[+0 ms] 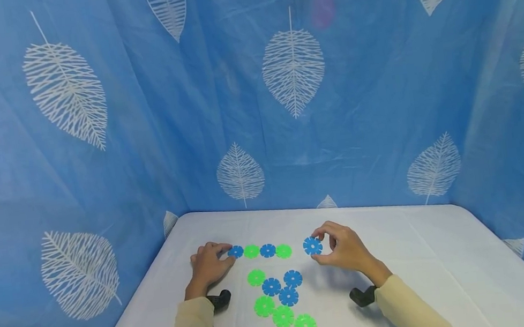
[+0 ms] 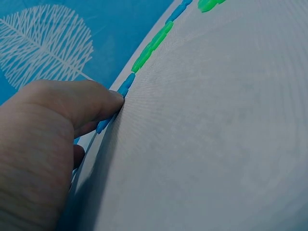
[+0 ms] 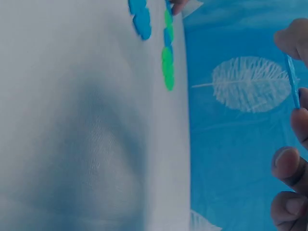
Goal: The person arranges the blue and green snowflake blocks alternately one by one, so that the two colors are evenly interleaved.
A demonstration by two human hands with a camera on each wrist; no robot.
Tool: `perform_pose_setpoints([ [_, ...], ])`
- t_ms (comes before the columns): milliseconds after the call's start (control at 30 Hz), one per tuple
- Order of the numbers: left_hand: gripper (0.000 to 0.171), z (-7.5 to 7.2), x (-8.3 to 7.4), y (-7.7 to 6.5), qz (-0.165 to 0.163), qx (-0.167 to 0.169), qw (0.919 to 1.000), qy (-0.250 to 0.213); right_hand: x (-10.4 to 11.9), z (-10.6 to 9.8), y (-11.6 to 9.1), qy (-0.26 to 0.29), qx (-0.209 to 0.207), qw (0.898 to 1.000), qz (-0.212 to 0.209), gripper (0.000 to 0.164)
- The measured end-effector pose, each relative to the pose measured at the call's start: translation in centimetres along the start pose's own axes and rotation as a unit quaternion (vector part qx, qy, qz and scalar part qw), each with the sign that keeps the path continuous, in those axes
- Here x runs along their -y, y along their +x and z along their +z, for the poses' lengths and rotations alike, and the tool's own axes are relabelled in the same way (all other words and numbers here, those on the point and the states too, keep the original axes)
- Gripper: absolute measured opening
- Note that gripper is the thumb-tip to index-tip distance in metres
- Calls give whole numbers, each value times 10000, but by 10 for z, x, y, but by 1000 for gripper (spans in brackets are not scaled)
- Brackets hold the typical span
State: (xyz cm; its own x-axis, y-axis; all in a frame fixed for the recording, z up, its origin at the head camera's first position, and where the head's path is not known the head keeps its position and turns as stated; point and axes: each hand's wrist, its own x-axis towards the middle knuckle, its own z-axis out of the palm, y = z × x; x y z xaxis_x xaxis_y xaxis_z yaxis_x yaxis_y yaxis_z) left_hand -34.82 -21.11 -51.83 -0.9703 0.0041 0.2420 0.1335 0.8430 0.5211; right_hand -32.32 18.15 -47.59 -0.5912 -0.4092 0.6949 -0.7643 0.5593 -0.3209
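Note:
My right hand point(image 1: 348, 249) pinches a blue notched plastic disc point(image 1: 312, 245) between thumb and fingertips, at the right of the row. In the right wrist view that disc point(image 3: 292, 82) appears edge-on, held up off the table. My left hand point(image 1: 209, 267) rests at the row's left end, thumb and a finger gripping opposite edges of another blue notched disc point(image 1: 236, 251). Rightward from it the row goes on with a green disc point(image 1: 251, 251), a blue disc point(image 1: 267, 250) and a green disc point(image 1: 284, 251), edges close together. The left wrist view shows this row lying flat.
Nearer the body lie loose discs: a green one point(image 1: 256, 277), a cluster of blue ones point(image 1: 289, 296) and a slanting line of green ones point(image 1: 283, 316). A white cloth covers the table point(image 1: 428, 263). Blue leaf-patterned curtains point(image 1: 359, 120) hang around it.

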Motion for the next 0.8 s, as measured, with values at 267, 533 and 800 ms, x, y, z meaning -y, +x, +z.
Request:
perform_pose_setpoints([
  [267,37,-3,0,4,-12,1,10000,39,-8,14,8,225,96,9980,578,41],
  [533,36,1,2,3,-6,15,10000,38,-10,31,9,82,98,9847,1737,38],
  [800,36,4,4,3,-38,0,10000,32,-14,51,6,133,-27,9711,2385,39],
])
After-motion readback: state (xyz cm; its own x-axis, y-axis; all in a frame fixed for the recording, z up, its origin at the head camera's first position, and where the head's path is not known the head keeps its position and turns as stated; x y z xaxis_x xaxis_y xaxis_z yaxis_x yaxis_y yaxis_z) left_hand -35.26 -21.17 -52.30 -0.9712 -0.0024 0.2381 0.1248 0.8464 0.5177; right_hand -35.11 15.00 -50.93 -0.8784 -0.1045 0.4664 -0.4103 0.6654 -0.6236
